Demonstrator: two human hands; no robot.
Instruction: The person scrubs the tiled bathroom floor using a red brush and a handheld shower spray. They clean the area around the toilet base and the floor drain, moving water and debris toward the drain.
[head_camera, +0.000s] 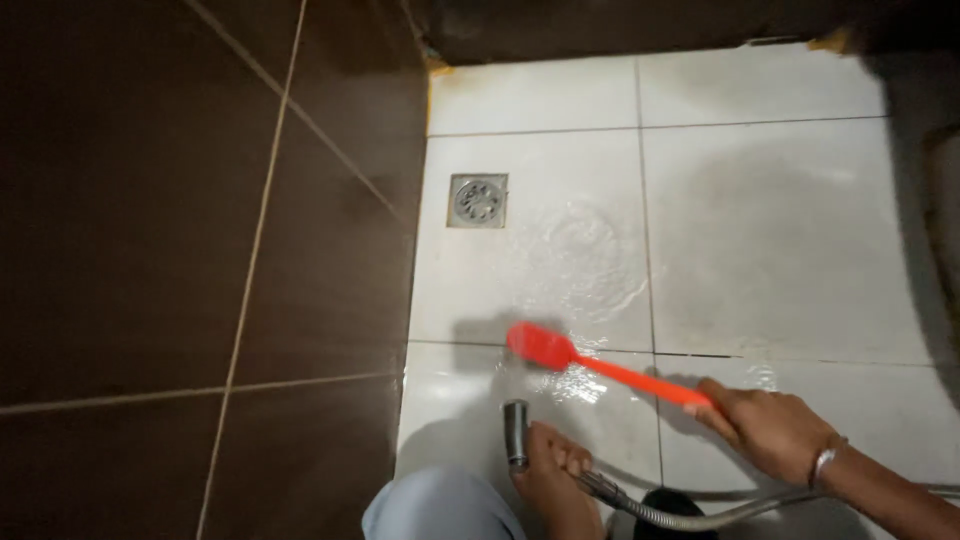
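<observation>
Both hands are busy low in the head view, over a wet white tiled floor (780, 230). One hand, the right hand (770, 430), wears a metal bangle (824, 464) at the wrist and is closed around the end of the handle of a red scrubbing brush (590, 365). That brush runs up and to the left from the fist, its flat head resting on the tile just at the grout line, beside a glistening patch of water (585, 265). Nearer the bottom edge, the left hand (555, 480) is wrapped around a chrome hand sprayer (516, 432), with the nozzle end sticking up past the knuckles and pointing toward the brush head. A ribbed metal hose (690, 518) leads from the sprayer's base and curves off to the right, passing under the right forearm. Below the left hand sits a knee in pale blue cloth (440, 510).

Farther up the floor, a square steel floor drain (478, 200) is set into a tile close to the wall, well apart from the brush. Dark brown wall tiles (150, 250) with light grout fill the left side of the view.
</observation>
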